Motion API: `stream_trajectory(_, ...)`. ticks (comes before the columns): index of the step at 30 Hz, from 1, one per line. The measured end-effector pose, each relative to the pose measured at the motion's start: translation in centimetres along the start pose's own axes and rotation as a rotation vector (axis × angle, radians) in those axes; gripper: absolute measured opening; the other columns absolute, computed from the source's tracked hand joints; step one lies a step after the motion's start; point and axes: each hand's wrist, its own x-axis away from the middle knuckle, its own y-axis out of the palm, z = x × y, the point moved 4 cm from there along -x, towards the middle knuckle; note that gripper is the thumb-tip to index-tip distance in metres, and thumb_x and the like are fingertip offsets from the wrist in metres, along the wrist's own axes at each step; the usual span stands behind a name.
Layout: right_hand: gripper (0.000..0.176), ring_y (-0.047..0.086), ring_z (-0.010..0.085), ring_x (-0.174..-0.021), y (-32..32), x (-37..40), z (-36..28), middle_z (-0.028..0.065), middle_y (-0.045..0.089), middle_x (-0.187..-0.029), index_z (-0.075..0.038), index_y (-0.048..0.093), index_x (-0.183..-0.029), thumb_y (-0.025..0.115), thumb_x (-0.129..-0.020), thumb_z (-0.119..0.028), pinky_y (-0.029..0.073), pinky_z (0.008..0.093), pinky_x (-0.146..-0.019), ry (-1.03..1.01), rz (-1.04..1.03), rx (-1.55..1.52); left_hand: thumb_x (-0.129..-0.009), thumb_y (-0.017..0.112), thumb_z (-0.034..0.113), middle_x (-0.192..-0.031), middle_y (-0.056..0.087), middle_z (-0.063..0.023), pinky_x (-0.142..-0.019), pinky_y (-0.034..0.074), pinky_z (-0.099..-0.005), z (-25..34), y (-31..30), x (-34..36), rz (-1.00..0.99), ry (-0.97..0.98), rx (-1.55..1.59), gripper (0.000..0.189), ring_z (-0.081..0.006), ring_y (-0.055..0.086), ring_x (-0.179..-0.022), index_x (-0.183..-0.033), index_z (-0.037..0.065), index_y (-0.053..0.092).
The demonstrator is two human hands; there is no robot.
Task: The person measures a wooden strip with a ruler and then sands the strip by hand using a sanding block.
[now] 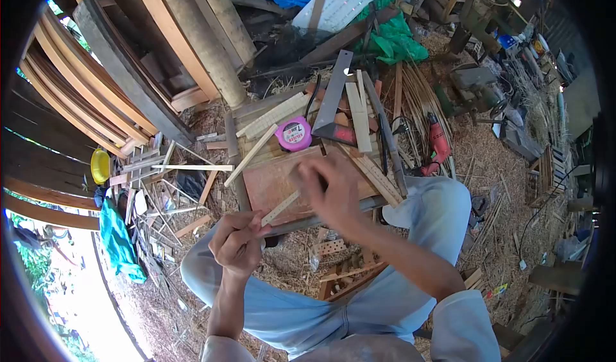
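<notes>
My left hand (237,241) pinches the near end of a narrow wooden strip (280,209) marked with a row of small dark dots or holes. The strip slants over a reddish-brown wooden board (269,181) in front of me. Above the strip's far end is my right hand (330,192), slightly blurred, its fingers bent together; what they hold, if anything, is hidden. A short dark tip shows just beyond those fingers. Close by on the work surface are a pink tape measure (294,134), a metal try square (334,95) and several pale wood strips (359,117).
A red power drill (437,145) lies at the right on shavings. Dotted wood pieces (330,247) lie between my legs. Tall planks (173,41) lean at the left, near a yellow bowl (100,165). Green plastic sheeting (393,41) lies at the back.
</notes>
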Motion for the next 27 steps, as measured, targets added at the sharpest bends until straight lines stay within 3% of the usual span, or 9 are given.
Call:
stream_trajectory(2,0.010,0.051,0.0239,-0.063,-0.9,0.9,-4.7,0.0106,0.053,-0.073,-0.007,0.068,-0.091,0.066,-0.086,-0.016,0.040,0.0373,-0.059,-0.022,-0.136,-0.131,-0.071,0.073,-0.014,-0.075,0.062,-0.0117,-0.053,0.053,-0.0294,0.5,0.3,-0.3,-0.010,0.066,-0.017,0.022,-0.0213,0.066,-0.065,-0.078,0.000,0.058)
stream_trajectory(6,0.008,0.053,0.0261,-0.060,0.5,-0.7,1.7,0.0090,0.051,-0.071,-0.011,0.069,-0.089,0.067,-0.084,-0.018,0.041,0.0395,-0.054,0.018,0.012,0.027,-0.072,0.072,-0.014,-0.074,0.063,-0.0112,-0.053,0.052,-0.0287,-0.4,-0.2,-0.1,0.016,-0.023,-0.024,0.022,-0.0197,0.066,-0.066,-0.075,0.001,0.056)
stream_trajectory(9,0.008,0.052,0.0260,-0.061,0.2,0.4,0.3,0.0098,0.051,-0.071,-0.011,0.069,-0.089,0.068,-0.083,-0.016,0.041,0.0395,-0.055,-0.052,0.003,-0.070,-0.072,0.073,-0.013,-0.075,0.063,-0.0108,-0.053,0.053,-0.0285,0.4,0.4,-0.6,0.011,0.025,0.001,0.023,-0.0205,0.066,-0.066,-0.074,0.002,0.056)
stream_trajectory(10,0.012,0.057,0.0271,-0.073,-0.6,0.7,-2.7,0.0125,0.057,-0.076,-0.006,0.069,-0.095,0.062,-0.087,-0.012,0.044,0.0391,-0.068,-0.029,-0.074,-0.069,-0.072,0.074,-0.012,-0.075,0.064,-0.0108,-0.053,0.053,-0.0277,0.5,0.1,-0.3,-0.037,0.036,-0.056,0.022,-0.0206,0.067,-0.066,-0.074,0.002,0.057)
stream_trajectory(13,0.007,0.053,0.0277,-0.063,-0.1,0.7,-0.2,0.0108,0.052,-0.074,-0.011,0.068,-0.089,0.068,-0.083,-0.015,0.042,0.0402,-0.059,-0.114,-0.003,-0.006,-0.072,0.074,-0.011,-0.076,0.065,-0.0106,-0.052,0.052,-0.0268,-0.1,0.2,-0.1,-0.010,0.013,-0.025,0.022,-0.0202,0.068,-0.067,-0.075,0.003,0.057)
stream_trajectory(14,0.009,0.053,0.0281,-0.064,0.5,0.7,2.6,0.0114,0.052,-0.075,-0.012,0.069,-0.093,0.068,-0.084,-0.015,0.042,0.0402,-0.059,0.018,-0.025,0.004,-0.072,0.075,-0.011,-0.077,0.065,-0.0106,-0.053,0.053,-0.0268,-0.3,0.1,-0.2,0.011,0.017,-0.021,0.022,-0.0200,0.068,-0.067,-0.077,0.003,0.058)
stream_trajectory(21,0.008,0.056,0.0310,-0.068,0.3,1.9,-1.1,0.0132,0.052,-0.077,-0.012,0.066,-0.092,0.065,-0.084,-0.014,0.044,0.0417,-0.059,-0.064,-0.006,-0.014,-0.071,0.075,-0.010,-0.078,0.066,-0.0117,-0.054,0.054,-0.0276,0.3,-0.3,0.0,-0.022,0.013,-0.046,0.022,-0.0205,0.068,-0.068,-0.081,0.002,0.061)
stream_trajectory(25,0.006,0.056,0.0305,-0.070,0.2,1.2,1.7,0.0144,0.053,-0.077,-0.010,0.065,-0.089,0.065,-0.084,-0.012,0.043,0.0430,-0.062,0.197,-0.041,0.012,-0.072,0.076,-0.008,-0.077,0.066,-0.0110,-0.054,0.055,-0.0280,0.1,-0.1,-0.5,0.009,0.015,0.015,0.021,-0.0203,0.069,-0.068,-0.079,0.004,0.060)
stream_trajectory(27,0.007,0.055,0.0309,-0.069,0.2,1.4,-1.2,0.0147,0.054,-0.076,-0.009,0.066,-0.090,0.064,-0.084,-0.012,0.044,0.0429,-0.063,0.093,-0.078,-0.097,-0.071,0.075,-0.009,-0.073,0.064,-0.0100,-0.054,0.055,-0.0280,0.7,0.4,-0.4,-0.026,0.043,0.027,0.022,-0.0208,0.069,-0.069,-0.078,0.004,0.059)
